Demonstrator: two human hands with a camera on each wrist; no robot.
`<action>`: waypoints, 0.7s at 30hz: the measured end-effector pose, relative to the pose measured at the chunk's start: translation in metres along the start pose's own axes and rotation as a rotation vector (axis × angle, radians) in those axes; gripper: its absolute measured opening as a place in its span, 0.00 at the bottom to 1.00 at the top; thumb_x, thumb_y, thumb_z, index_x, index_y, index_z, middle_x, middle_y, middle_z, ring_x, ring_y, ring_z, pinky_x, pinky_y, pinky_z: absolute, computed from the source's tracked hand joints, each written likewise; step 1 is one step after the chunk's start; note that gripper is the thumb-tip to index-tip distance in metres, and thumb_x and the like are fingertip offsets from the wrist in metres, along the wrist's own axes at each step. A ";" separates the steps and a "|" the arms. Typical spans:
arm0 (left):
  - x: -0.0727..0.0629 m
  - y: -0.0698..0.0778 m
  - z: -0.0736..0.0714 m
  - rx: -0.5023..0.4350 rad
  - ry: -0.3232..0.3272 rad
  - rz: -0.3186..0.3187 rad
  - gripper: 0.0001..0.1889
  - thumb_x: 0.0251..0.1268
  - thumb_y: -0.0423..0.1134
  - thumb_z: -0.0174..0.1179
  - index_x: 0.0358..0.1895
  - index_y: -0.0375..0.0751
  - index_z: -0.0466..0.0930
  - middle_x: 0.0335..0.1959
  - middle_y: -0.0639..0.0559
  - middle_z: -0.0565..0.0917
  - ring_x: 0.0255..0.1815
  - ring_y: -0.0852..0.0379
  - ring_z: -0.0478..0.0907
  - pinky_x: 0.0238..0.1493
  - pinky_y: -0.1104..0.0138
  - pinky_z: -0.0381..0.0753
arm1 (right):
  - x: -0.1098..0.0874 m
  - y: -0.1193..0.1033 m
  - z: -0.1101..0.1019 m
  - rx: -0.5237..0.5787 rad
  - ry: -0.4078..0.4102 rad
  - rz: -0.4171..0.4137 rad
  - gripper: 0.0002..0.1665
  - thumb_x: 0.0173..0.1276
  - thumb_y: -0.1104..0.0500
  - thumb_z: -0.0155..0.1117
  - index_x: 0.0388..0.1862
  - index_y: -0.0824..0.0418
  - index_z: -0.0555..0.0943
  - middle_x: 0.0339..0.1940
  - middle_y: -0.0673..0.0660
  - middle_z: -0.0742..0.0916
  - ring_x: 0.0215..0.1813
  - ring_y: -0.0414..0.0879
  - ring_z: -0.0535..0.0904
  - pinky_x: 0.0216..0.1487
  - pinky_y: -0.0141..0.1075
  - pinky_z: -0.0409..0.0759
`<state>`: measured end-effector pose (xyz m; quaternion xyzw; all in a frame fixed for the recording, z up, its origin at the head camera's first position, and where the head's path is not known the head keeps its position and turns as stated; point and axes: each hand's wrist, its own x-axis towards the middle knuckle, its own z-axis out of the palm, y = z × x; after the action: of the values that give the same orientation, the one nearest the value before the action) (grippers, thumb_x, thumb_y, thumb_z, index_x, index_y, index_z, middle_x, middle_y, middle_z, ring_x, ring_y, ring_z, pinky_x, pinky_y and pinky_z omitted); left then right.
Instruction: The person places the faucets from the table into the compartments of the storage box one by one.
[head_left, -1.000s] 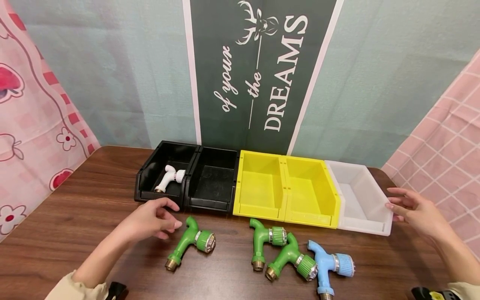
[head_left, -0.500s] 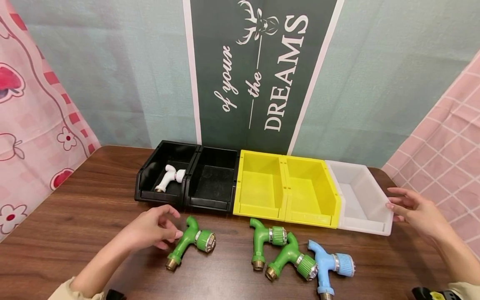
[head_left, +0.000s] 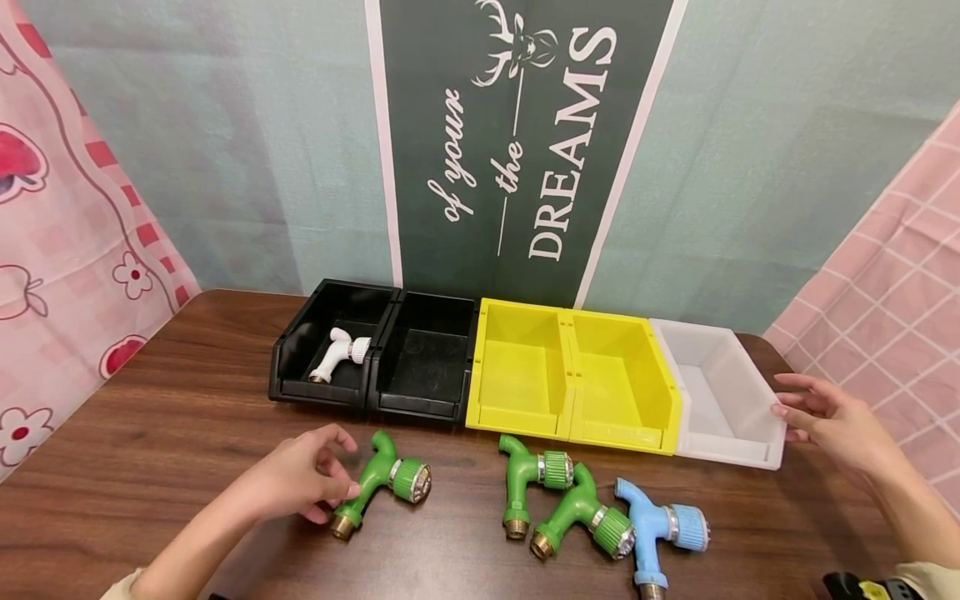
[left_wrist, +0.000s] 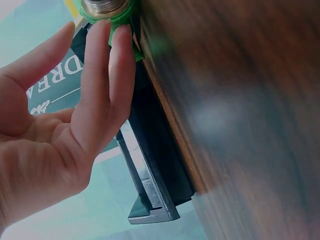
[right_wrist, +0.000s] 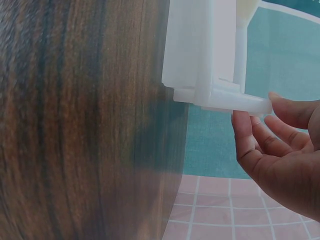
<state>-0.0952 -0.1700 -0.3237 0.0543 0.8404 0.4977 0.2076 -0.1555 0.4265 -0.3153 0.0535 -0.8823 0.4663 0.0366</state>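
My left hand (head_left: 300,479) is at a green tap (head_left: 367,487) lying on the table, its thumb over the tap's body near the brass threaded end. In the left wrist view two fingers reach up to that threaded end (left_wrist: 107,7); whether they press on it is hard to tell. My right hand (head_left: 840,425) rests against the side of the white bin (head_left: 742,454), the thumb at its rim and the fingertips by the outer wall in the right wrist view. Two more green taps (head_left: 517,492) and a light blue tap (head_left: 651,533) lie in front of the bins.
Left of the white bin stand two yellow bins (head_left: 521,421) and two black bins (head_left: 420,407), joined in a row. A white tap (head_left: 337,354) lies in the leftmost black one. Behind the brown wooden table (head_left: 150,417) hangs a printed curtain (head_left: 315,167).
My left hand has come down and toward me, from above the left green tap to its threaded end. My right hand stays at the white bin, and the taps lie where they were.
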 end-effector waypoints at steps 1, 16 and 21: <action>0.000 0.000 0.000 -0.001 -0.002 -0.005 0.23 0.51 0.30 0.65 0.48 0.28 0.65 0.26 0.46 0.77 0.25 0.53 0.75 0.23 0.61 0.80 | 0.000 0.000 0.000 0.002 -0.001 0.000 0.26 0.64 0.69 0.58 0.44 0.34 0.69 0.33 0.32 0.80 0.28 0.37 0.79 0.26 0.31 0.79; 0.001 -0.005 0.005 0.015 -0.038 0.035 0.26 0.44 0.28 0.69 0.46 0.28 0.65 0.23 0.47 0.76 0.22 0.53 0.76 0.22 0.61 0.80 | 0.000 0.001 0.000 0.028 -0.006 0.003 0.26 0.64 0.69 0.57 0.45 0.35 0.69 0.34 0.33 0.80 0.29 0.36 0.79 0.26 0.31 0.79; 0.001 -0.005 0.005 0.026 -0.038 0.032 0.25 0.44 0.29 0.70 0.45 0.29 0.66 0.22 0.47 0.76 0.21 0.54 0.76 0.21 0.62 0.80 | 0.000 0.002 0.000 0.028 -0.008 -0.003 0.26 0.64 0.69 0.57 0.45 0.35 0.69 0.34 0.33 0.80 0.29 0.36 0.79 0.26 0.31 0.79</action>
<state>-0.0936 -0.1678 -0.3301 0.0800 0.8417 0.4889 0.2146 -0.1559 0.4278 -0.3163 0.0572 -0.8758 0.4782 0.0329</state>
